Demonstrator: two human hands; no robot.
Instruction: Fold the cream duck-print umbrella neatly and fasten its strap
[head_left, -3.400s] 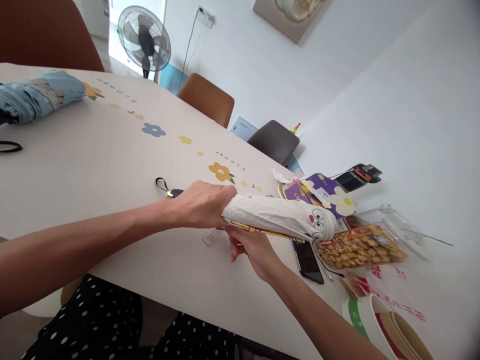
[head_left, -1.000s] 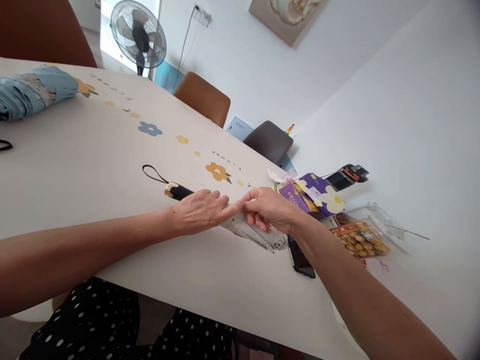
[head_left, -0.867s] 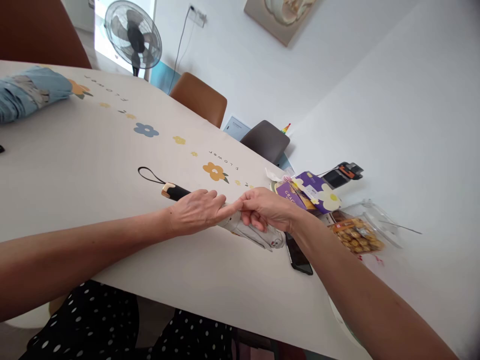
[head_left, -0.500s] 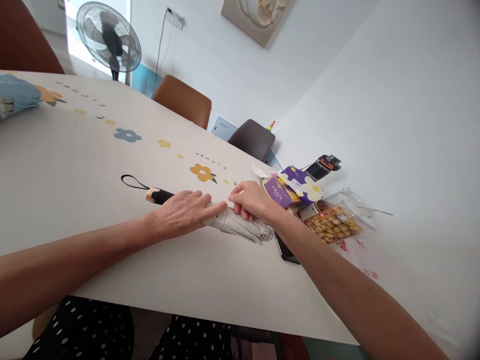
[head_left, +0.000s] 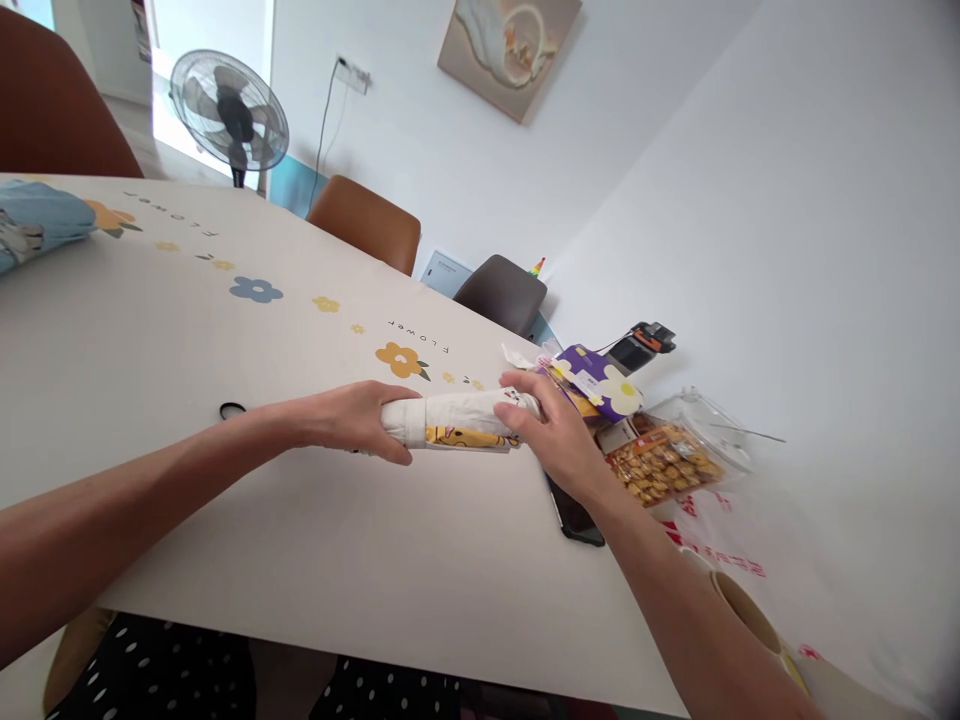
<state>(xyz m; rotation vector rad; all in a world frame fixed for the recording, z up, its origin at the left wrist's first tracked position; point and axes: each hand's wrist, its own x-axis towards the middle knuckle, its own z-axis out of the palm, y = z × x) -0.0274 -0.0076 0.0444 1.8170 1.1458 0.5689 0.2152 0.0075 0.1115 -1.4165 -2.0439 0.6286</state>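
Note:
A rolled white folding umbrella [head_left: 465,421] with a yellow cartoon print lies across both hands, just above or on the white table [head_left: 315,560]. My left hand [head_left: 367,418] is wrapped round its handle end, fingers and thumb on opposite sides, and covers the handle. A bit of the black wrist loop [head_left: 232,410] shows behind my left forearm. My right hand [head_left: 546,425] grips the far right end of the umbrella, thumb on the near side and fingers over the top.
A phone [head_left: 576,512], a purple box [head_left: 600,382] and a clear tub of yellow snacks [head_left: 667,460] sit to the right. A blue folded umbrella [head_left: 45,222] lies far left. Brown [head_left: 367,222] and grey [head_left: 502,293] chairs and a fan [head_left: 236,115] stand beyond the table.
The umbrella has turned in my hands, bringing its yellow print to the front. My right hand has shifted from its middle to its right end. The handle is now hidden by my left hand.

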